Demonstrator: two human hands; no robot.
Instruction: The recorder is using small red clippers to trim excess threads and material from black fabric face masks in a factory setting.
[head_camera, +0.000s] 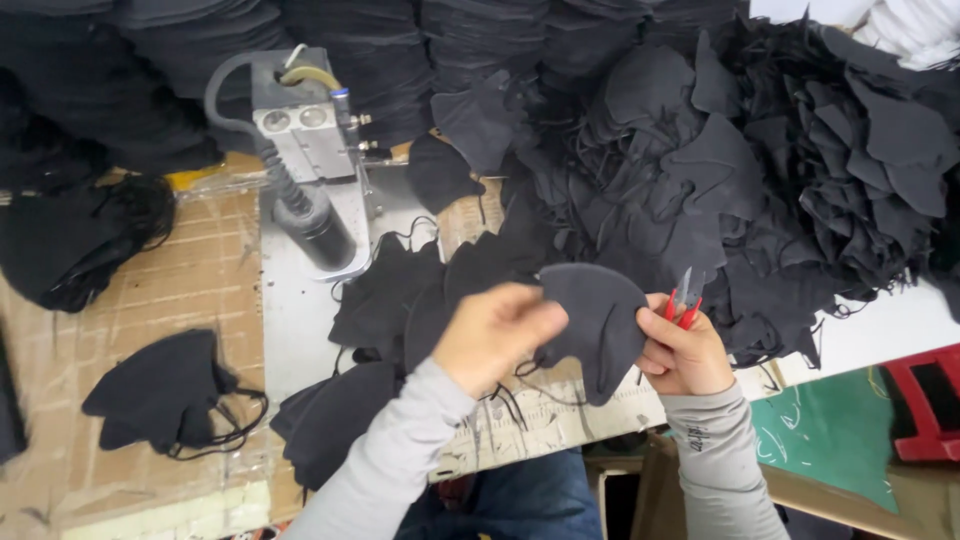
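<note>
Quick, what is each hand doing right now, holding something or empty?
Left hand: closed on the black mask piece.
Right hand: closed, holding the same mask piece's other edge and small red-handled snips.

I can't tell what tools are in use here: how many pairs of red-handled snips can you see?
1. The red-handled snips sit in the right hand, beside the black mask piece that the left hand also holds. Others could lie hidden under the heaps of black fabric.
</note>
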